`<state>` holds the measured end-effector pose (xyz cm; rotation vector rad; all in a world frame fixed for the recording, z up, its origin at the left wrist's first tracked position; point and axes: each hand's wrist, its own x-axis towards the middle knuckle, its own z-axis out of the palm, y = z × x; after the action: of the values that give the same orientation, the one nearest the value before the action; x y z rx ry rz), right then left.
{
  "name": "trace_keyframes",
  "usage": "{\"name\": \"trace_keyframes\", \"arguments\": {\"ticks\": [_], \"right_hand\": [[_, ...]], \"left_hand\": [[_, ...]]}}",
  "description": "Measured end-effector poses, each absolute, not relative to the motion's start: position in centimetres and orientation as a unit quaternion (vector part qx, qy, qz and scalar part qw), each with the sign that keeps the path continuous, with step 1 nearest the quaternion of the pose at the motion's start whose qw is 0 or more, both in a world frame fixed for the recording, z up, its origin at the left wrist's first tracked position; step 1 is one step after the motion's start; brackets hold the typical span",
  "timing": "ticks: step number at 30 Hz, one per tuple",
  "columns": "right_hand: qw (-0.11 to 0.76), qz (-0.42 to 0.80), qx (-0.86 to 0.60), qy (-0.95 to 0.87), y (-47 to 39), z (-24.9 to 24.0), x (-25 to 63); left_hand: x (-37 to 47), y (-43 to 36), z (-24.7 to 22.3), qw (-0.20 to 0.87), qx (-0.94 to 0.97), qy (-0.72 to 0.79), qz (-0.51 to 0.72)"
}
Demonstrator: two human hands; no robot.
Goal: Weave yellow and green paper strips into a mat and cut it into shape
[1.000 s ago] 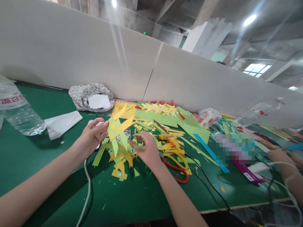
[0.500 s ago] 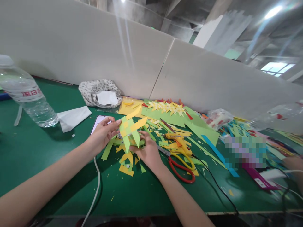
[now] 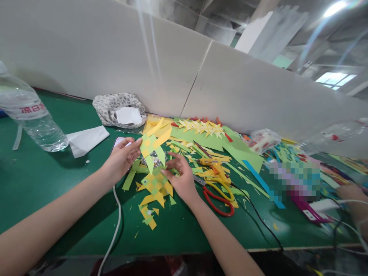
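My left hand [image 3: 123, 159] pinches a woven green-and-yellow paper fish [image 3: 148, 145] by its left edge, above the table. My right hand [image 3: 179, 174] has its fingers apart, with the thumb at the edge of a second woven paper fish [image 3: 155, 184]. That second one has a small eye on it and lies over yellow paper scraps [image 3: 152, 221]. Between my hands, partly behind the held fish, sits a clear container of small black-and-white pieces [image 3: 158, 161]. A phone [image 3: 118, 142] lies partly covered by my left hand.
Scissors with red and yellow handles [image 3: 218, 201] and a yellow glue gun [image 3: 217, 170] lie right of my right hand. A water bottle [image 3: 43, 122] stands at left. Finished woven pieces [image 3: 201, 127] lie at the back. Another person's hand [image 3: 349, 191] is at far right.
The second woven fish now shows below my right hand, whose fingers have spread. The held fish has shifted slightly up and left in view. Scraps in front have moved nearer.
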<state>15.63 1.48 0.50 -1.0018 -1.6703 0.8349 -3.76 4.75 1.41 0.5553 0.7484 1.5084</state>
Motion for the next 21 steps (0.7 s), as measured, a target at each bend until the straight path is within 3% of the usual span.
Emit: {"name": "trace_keyframes", "arguments": {"ticks": [4,6,8,12,18,21], "right_hand": [[0.593,0.396,-0.424,-0.558,2.8,2.7,18.3],[0.581,0.377,-0.465,-0.551,4.0,3.5,20.7],[0.517,0.312,-0.537,-0.590,4.9,4.0,23.0],[0.421,0.049,-0.613,-0.667,4.0,4.2,23.4],[0.120,0.033,-0.591,-0.797,0.1,3.0,16.1],[0.046,0.060,-0.594,-0.801,0.4,2.2,14.5]], "left_hand": [[-3.7,4.7,1.6,0.634,0.249,0.334,0.651],[-3.6,4.5,1.8,0.637,0.256,0.335,0.645],[-3.5,4.3,1.9,0.639,0.269,0.338,0.636],[-3.2,3.9,2.1,0.635,0.309,0.357,0.611],[-2.9,3.3,2.3,0.615,0.356,0.401,0.578],[-2.8,3.2,2.3,0.606,0.365,0.419,0.570]]}}
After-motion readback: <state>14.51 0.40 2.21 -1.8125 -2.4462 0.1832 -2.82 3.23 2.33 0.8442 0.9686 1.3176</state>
